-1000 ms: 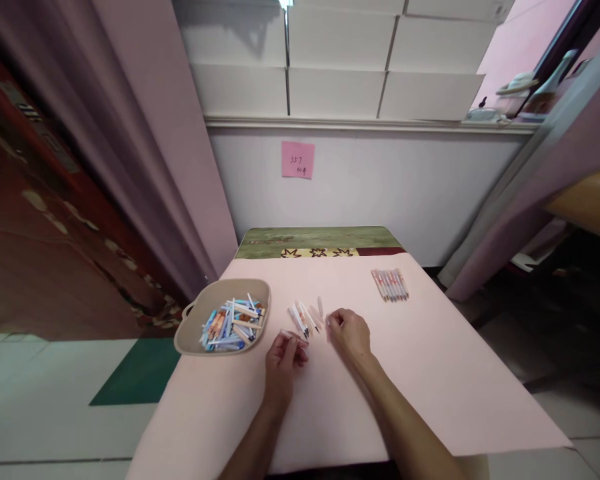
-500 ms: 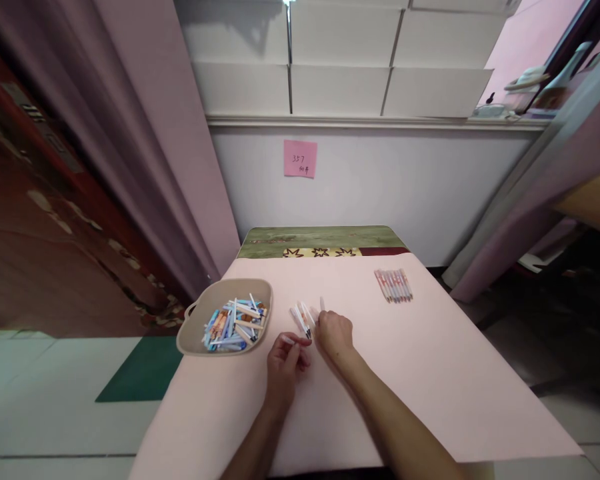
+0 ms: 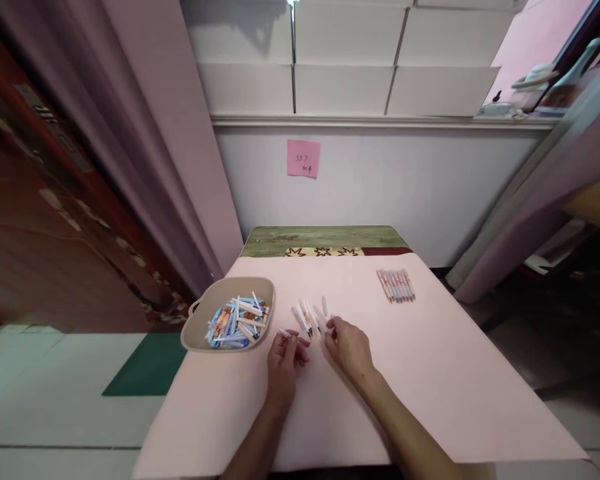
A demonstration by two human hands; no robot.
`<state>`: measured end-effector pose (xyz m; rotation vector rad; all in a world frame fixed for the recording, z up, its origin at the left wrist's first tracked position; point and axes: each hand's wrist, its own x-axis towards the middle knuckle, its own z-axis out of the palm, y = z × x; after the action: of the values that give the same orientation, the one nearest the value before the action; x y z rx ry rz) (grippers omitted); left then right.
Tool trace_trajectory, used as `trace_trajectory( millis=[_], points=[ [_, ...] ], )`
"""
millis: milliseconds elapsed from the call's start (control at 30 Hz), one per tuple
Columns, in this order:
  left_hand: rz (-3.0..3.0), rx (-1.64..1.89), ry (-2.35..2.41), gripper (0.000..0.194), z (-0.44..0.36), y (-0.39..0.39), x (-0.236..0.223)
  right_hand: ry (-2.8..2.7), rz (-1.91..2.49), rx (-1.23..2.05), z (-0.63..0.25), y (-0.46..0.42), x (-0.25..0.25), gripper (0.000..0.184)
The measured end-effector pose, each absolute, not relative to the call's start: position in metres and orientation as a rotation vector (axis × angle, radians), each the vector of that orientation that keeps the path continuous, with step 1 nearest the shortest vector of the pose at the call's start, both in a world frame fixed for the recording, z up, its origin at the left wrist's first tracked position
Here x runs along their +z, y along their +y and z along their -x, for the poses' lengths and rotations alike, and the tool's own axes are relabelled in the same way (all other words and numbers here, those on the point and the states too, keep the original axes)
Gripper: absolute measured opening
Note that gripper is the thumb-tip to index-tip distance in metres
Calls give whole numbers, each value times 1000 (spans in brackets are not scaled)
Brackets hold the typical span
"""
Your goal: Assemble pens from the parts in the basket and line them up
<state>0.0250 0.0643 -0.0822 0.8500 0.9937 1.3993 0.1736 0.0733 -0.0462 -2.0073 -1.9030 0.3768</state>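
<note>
My left hand [image 3: 283,357] is closed around a slim, pale pen barrel [image 3: 283,333], most of it hidden by the fingers. It rests just above the pink cloth, right of the basket. My right hand [image 3: 350,347] hovers to the right of the loose parts, thumb and fingertips drawn together. Whatever lies between those fingertips is too small to make out. Between and beyond both hands lie several white pens and refills [image 3: 304,318] with dark tips. Beside them a translucent pen cap [image 3: 325,305] lies on the cloth.
A beige basket [image 3: 193,333] full of mixed blue, orange and white pen parts stands at the left. At the back right, several pens [image 3: 397,285] lie side by side in a row. Pink cloth [image 3: 430,373] covers most of the table. A pink note [image 3: 303,159] sticks to the wall.
My right hand reached left to the loose parts half a second ago, then drew back to the right. My left hand stays in place, the barrel turned a little in its fingers.
</note>
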Motion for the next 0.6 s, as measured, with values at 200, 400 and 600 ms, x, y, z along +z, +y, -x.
trace_trajectory(
  millis=[200, 400, 600],
  points=[
    [-873, 1412, 1032, 23, -27, 63, -81, -2001, 1996, 422, -175, 49, -53, 15],
    [-971, 1400, 1037, 19, -25, 62, -81, -1980, 2112, 294, -168, 87, -37, 25],
    [-956, 1406, 1029, 18, -25, 62, -81, -2022, 2191, 333, -147, 119, -47, 22]
  ],
)
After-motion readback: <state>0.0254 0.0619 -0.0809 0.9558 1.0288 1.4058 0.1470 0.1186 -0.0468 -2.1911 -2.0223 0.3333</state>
